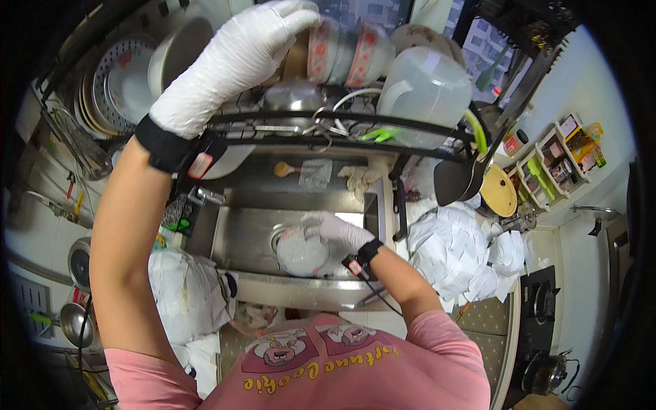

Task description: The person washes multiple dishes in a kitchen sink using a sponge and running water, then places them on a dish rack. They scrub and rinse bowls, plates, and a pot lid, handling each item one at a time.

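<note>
My left hand, in a white glove with a black wrist strap, is raised over the dish rack, its fingers curled beside red-patterned bowls. Whether it grips anything is hidden. Low in the stainless steel sink, my right hand, also gloved, has its fingers at the rim of a white dish with pinkish marks. That dish lies over the drain area.
A translucent plastic jug and a metal bowl occupy the rack. Plates stand at its left. A faucet juts over the sink. Behind the basin lie a wooden-handled brush and a cloth. Paper-covered heaps flank the sink.
</note>
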`<state>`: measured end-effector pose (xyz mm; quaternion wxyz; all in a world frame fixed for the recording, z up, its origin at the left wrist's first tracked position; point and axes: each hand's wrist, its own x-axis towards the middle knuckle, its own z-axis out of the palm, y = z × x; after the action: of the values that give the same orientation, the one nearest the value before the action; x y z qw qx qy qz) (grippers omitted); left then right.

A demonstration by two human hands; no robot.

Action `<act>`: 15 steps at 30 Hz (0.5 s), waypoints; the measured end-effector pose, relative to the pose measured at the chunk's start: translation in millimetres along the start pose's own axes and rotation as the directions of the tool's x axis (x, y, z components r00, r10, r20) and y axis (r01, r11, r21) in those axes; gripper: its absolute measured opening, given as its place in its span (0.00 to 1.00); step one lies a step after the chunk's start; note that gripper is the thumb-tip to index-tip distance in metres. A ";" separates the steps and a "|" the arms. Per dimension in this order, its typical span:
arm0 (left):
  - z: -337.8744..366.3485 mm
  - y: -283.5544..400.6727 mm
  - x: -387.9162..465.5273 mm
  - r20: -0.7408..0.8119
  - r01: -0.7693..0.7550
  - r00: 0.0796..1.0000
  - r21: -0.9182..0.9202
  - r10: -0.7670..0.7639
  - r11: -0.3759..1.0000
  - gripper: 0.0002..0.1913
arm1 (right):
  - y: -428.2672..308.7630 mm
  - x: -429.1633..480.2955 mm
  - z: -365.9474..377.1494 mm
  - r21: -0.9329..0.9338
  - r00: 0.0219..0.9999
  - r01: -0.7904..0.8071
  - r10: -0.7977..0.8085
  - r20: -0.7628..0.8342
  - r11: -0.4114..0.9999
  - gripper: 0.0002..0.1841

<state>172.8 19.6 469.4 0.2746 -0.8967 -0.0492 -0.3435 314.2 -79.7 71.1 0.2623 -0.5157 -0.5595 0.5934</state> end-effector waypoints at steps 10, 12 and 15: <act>6.3 115.5 -155.2 0.097 0.193 0.981 -0.367 -0.169 0.910 0.15 | 62.5 49.4 -5.3 0.090 0.986 -0.137 0.145 -0.085 0.986 0.20; 29.2 137.2 -198.8 0.265 0.389 0.916 -0.392 -0.302 0.834 0.12 | 78.9 51.7 -4.6 -0.018 0.965 -0.251 0.249 -0.087 0.968 0.18; 69.5 165.4 -266.6 0.571 0.787 0.605 -0.323 -0.555 0.525 0.09 | 108.4 60.4 -4.0 -0.338 0.900 -0.431 0.424 -0.099 0.836 0.18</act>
<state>57.2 -56.7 179.5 -0.1682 -0.8903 -0.3540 -0.2316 326.6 -50.0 -48.9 0.0324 -0.6719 -0.5246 0.5218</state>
